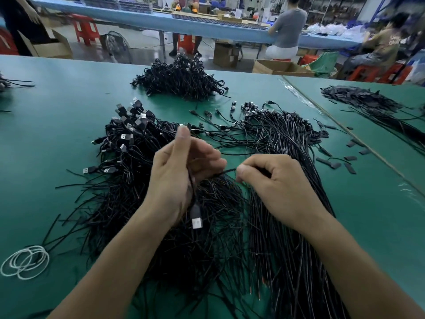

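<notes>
Mid-job imo. One thin black USB cable (224, 172) is up in the air btwn both hands, right over the piles. The left hand (184, 171) has its fingers curled round it, thumb sticking up, and the silver-tipped plug (196, 218) dangles by the wrist. The right hand (271, 180) pinches the free end w/ thumb + forefinger.

Prob loads left: a messy heap of black plugged cables (128, 139) and a long straight bundle of black wires (287, 143) on the green table mat (57, 107). The tangled black heap at the back (181, 79) might be done, can't tell tbh.
</notes>
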Available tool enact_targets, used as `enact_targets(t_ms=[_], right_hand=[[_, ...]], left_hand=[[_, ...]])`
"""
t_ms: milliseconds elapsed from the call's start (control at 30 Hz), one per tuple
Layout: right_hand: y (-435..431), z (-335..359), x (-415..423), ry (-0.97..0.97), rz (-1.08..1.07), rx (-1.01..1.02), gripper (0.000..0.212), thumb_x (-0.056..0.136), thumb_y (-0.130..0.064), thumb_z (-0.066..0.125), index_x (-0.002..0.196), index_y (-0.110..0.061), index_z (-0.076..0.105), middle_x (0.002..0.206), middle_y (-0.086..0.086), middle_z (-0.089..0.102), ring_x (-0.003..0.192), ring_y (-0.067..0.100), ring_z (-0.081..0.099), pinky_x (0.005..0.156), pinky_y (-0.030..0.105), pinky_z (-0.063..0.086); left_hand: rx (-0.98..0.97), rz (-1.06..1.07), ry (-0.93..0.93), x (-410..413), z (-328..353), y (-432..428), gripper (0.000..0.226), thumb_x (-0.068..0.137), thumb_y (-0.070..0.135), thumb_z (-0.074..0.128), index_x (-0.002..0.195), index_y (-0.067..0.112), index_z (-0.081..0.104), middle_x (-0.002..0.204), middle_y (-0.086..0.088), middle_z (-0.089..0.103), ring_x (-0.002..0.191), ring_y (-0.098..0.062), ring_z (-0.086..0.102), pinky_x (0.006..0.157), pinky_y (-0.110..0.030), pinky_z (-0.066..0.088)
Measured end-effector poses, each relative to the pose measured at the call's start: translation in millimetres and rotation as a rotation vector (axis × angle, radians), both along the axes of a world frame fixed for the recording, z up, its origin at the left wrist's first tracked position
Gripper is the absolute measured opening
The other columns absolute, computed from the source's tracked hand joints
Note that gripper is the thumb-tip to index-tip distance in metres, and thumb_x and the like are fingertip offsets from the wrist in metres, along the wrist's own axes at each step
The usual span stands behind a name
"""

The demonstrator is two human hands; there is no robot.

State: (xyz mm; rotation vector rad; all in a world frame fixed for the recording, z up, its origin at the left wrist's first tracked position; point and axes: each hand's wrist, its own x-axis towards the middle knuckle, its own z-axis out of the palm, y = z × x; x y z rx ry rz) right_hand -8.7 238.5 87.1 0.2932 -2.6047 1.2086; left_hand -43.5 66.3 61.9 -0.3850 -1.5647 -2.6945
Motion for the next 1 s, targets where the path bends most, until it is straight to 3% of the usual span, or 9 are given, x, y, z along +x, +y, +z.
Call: enact_targets(t_ms=[167, 333, 433, 567, 633, 733, 833, 900, 1000], right_hand=[[16, -5, -14, 0.046, -0.244, -0.094, 0.026, 0.097, -0.018, 0.059, 0.072, -0.022, 0.069, 0.036, -0.015, 0.042, 0.032, 0.005, 0.035, 0.035, 0.011, 0.021], [32, -17, -22, 0.013, -0.375, 0.083, 0.025, 0.097, -0.023, 0.058, 0.077, -0.018, 0.072, 0.04, -0.012, 0.049, 0.034, 0.007, 0.037, 0.034, 0.016, 0.027], [29, -22, -21, -0.153, -0.24, 0.19, 0.021, 0.097, -0.03, 0.06, 0.083, -0.023, 0.074, 0.058, -0.01, 0.062, 0.044, 0.008, 0.052, 0.042, 0.018, 0.042], [12, -21, -9, -0.399, 0.171, 0.29, 0.018, 0.095, -0.039, 0.062, 0.083, -0.033, 0.074, 0.056, -0.018, 0.059, 0.047, 0.006, 0.048, 0.044, 0.014, 0.036], [7, -15, -3, -0.399, 0.294, 0.26, 0.018, 0.095, -0.039, 0.063, 0.082, -0.033, 0.074, 0.054, -0.02, 0.056, 0.046, 0.003, 0.044, 0.046, 0.014, 0.034], [2, 1, 2, -0.235, 0.345, 0.167, 0.016, 0.096, -0.033, 0.063, 0.085, -0.028, 0.075, 0.063, -0.018, 0.063, 0.05, 0.001, 0.05, 0.048, 0.015, 0.039], [-1, 14, 1, 0.01, 0.225, 0.087, 0.013, 0.094, -0.028, 0.066, 0.083, -0.029, 0.073, 0.072, -0.019, 0.067, 0.061, 0.001, 0.06, 0.055, 0.014, 0.045], [-1, 16, -3, 0.108, 0.129, 0.038, 0.01, 0.091, -0.028, 0.071, 0.08, -0.029, 0.071, 0.067, -0.018, 0.061, 0.061, 0.0, 0.055, 0.057, 0.01, 0.039], [0, 11, -8, 0.089, 0.058, -0.067, 0.015, 0.088, -0.034, 0.071, 0.077, -0.024, 0.07, 0.058, -0.005, 0.055, 0.051, 0.005, 0.042, 0.049, 0.024, 0.036]], left_hand=[[0.133, -0.36, -0.139, -3, 10, -20, 0.05, 0.098, 0.051, 0.044, 0.06, 0.019, 0.049, 0.045, 0.01, 0.037, 0.032, -0.001, 0.033, 0.03, -0.014, 0.033], [0.177, -0.865, -0.173, -4, 20, -32, 0.042, 0.096, 0.046, 0.054, 0.068, 0.014, 0.06, 0.05, 0.009, 0.024, 0.037, -0.003, 0.021, 0.032, -0.013, 0.019], [0.24, -0.752, -0.162, -2, 22, -27, 0.038, 0.096, 0.042, 0.049, 0.074, 0.016, 0.065, 0.054, 0.011, 0.024, 0.042, -0.003, 0.019, 0.032, -0.013, 0.022], [0.3, -0.345, -0.169, -6, 14, -17, 0.045, 0.1, 0.041, 0.042, 0.084, 0.015, 0.075, 0.057, 0.009, 0.043, 0.046, -0.002, 0.041, 0.039, -0.013, 0.04], [0.146, -0.118, -0.087, -10, 3, -14, 0.044, 0.098, 0.039, 0.042, 0.093, 0.011, 0.076, 0.071, 0.0, 0.063, 0.065, -0.011, 0.064, 0.059, -0.02, 0.055], [-0.389, 0.125, 0.132, -11, -9, -7, 0.038, 0.104, 0.028, 0.037, 0.102, 0.008, 0.069, 0.093, -0.008, 0.073, 0.09, -0.021, 0.072, 0.081, -0.032, 0.06], [-0.689, -0.012, 0.212, -3, -9, 0, 0.045, 0.104, 0.034, 0.038, 0.082, 0.012, 0.07, 0.066, -0.006, 0.07, 0.059, -0.018, 0.068, 0.056, -0.026, 0.056], [-0.639, -0.18, 0.122, 2, -4, 2, 0.057, 0.103, 0.045, 0.035, 0.066, 0.013, 0.065, 0.043, -0.001, 0.053, 0.034, -0.016, 0.048, 0.038, -0.019, 0.039], [-0.508, -0.394, 0.029, 8, 2, -1, 0.064, 0.104, 0.052, 0.03, 0.058, 0.016, 0.056, 0.039, 0.006, 0.034, 0.029, -0.008, 0.03, 0.036, -0.015, 0.028]])
